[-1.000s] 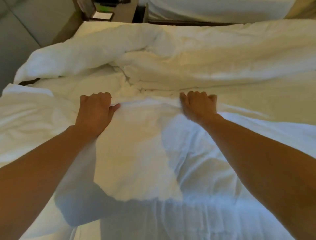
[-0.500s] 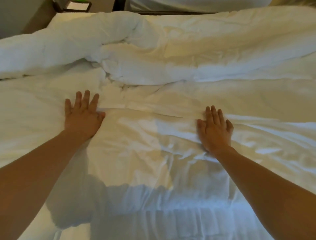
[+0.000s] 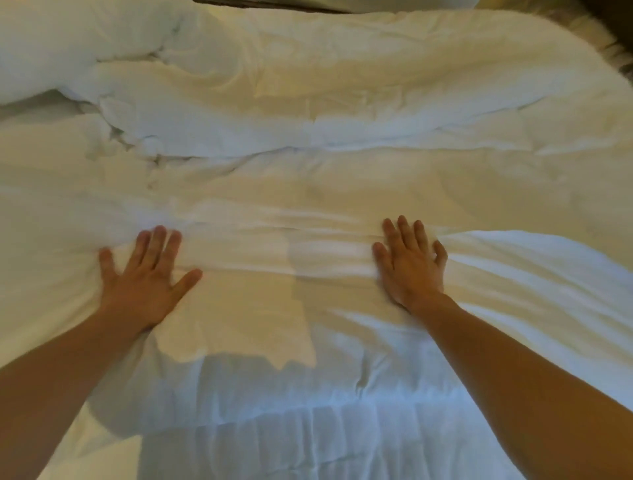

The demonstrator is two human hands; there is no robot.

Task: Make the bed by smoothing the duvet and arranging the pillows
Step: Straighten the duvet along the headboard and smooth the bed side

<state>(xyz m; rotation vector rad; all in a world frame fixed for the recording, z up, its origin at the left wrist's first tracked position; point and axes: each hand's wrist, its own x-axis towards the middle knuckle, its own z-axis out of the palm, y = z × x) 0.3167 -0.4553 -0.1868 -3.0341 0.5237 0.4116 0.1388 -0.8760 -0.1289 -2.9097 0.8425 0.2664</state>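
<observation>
A white duvet (image 3: 342,185) covers the whole bed, creased and bunched in a thick fold across the far half. My left hand (image 3: 144,277) lies flat on it at the left, palm down, fingers spread. My right hand (image 3: 409,265) presses flat on it at the right, fingers apart. Between the two hands the cloth runs in shallow sideways wrinkles. Neither hand holds any fabric. No pillow can be made out.
A rumpled mound of white bedding (image 3: 68,58) rises at the far left. A dark strip of headboard or wall (image 3: 274,4) shows along the top edge. The bed's right corner (image 3: 613,44) drops off at the upper right.
Both hands went from fists gripping the duvet's edge to flat open palms, then slid apart and toward me across the cloth. The view has shifted right and closer to the bed.
</observation>
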